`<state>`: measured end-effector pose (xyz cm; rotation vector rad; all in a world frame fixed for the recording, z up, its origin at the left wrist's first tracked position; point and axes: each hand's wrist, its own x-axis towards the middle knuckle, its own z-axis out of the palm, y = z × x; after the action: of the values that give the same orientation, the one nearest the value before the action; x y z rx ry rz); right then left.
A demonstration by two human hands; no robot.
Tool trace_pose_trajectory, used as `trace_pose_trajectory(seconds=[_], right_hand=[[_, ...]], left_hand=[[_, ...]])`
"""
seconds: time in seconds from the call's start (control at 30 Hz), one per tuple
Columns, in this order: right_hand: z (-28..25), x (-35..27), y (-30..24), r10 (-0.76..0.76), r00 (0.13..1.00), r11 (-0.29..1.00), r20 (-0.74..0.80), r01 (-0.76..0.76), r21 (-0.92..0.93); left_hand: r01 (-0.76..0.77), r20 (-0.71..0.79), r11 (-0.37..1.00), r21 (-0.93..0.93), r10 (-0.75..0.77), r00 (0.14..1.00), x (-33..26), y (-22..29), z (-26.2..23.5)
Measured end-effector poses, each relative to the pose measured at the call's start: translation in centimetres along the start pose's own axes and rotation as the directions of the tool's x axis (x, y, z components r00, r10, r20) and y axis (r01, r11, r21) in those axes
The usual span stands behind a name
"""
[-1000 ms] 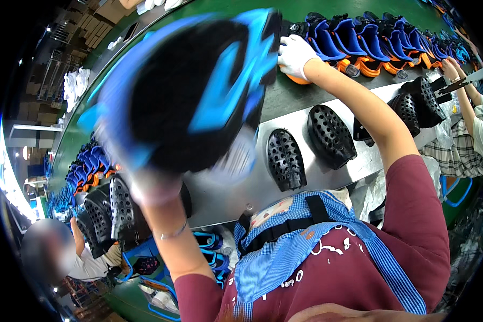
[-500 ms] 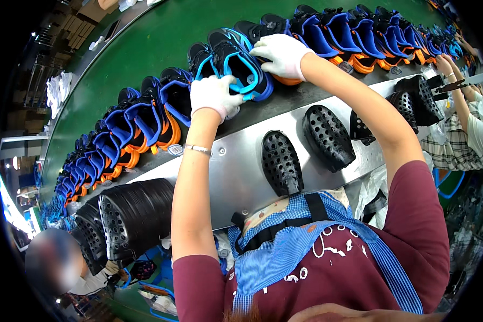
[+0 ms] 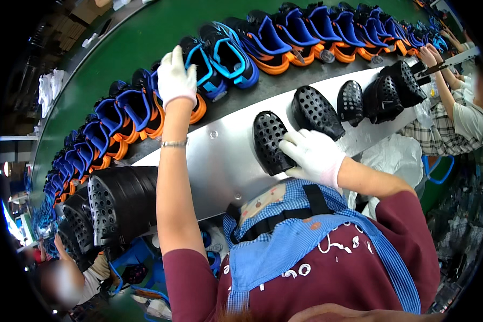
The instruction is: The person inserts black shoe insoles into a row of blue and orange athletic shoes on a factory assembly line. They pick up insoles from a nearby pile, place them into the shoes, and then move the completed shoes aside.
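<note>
My left hand (image 3: 176, 79), in a white glove, is over the row of sneakers with fingers stretched up and thumb apart. It covers part of a black sneaker with an orange sole (image 3: 198, 110). Just right of it stand two black sneakers with light-blue trim, a nearer one (image 3: 211, 86) and a larger one (image 3: 250, 70). My right hand (image 3: 315, 156), gloved too, closes its fingers and thumb on the right edge of a black perforated shoe last (image 3: 271, 140) lying on the metal plate. A second perforated last (image 3: 317, 110) lies just beyond that hand.
More black lasts (image 3: 383, 99) lie at the plate's right end. Large black perforated blocks (image 3: 124, 201) stand left. Sneakers with blue linings (image 3: 134, 110) line the green table (image 3: 161, 32). A plastic bag (image 3: 394, 161) hangs at right. Other people (image 3: 456, 91) work at both sides.
My right hand has left the sneakers and come down to the near last. My left hand has moved left, off the blue-trimmed sneaker. The view has shifted slightly.
</note>
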<state>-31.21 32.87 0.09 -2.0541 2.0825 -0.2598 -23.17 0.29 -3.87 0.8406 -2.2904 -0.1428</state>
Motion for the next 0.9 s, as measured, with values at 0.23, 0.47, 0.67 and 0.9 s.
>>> trace_pose_trajectory(seconds=[0.23,0.47,0.67,0.9], right_hand=[[0.2,-0.4,0.1,0.081,0.997,0.993,-0.009,-0.079,0.088],[0.2,-0.3,0.3,0.085,0.996,0.981,0.005,-0.085,0.177],[-1.3,-1.6,1.4,0.046,0.996,0.975,-0.072,-0.029,0.218],[-9.0,-9.2,10.2,0.457,0.69,0.815,-0.561,-0.577,-0.046]], left_hand=[[0.121,0.321,0.978,0.17,-0.171,0.932,6.1,-2.6,0.6],[0.344,0.604,0.863,-0.371,-0.057,0.795,8.3,-10.4,3.3],[0.186,0.499,0.982,-0.04,-0.142,0.855,7.6,-4.6,-0.3],[0.011,0.344,0.995,-0.097,0.023,0.939,-2.2,-0.7,-2.0]])
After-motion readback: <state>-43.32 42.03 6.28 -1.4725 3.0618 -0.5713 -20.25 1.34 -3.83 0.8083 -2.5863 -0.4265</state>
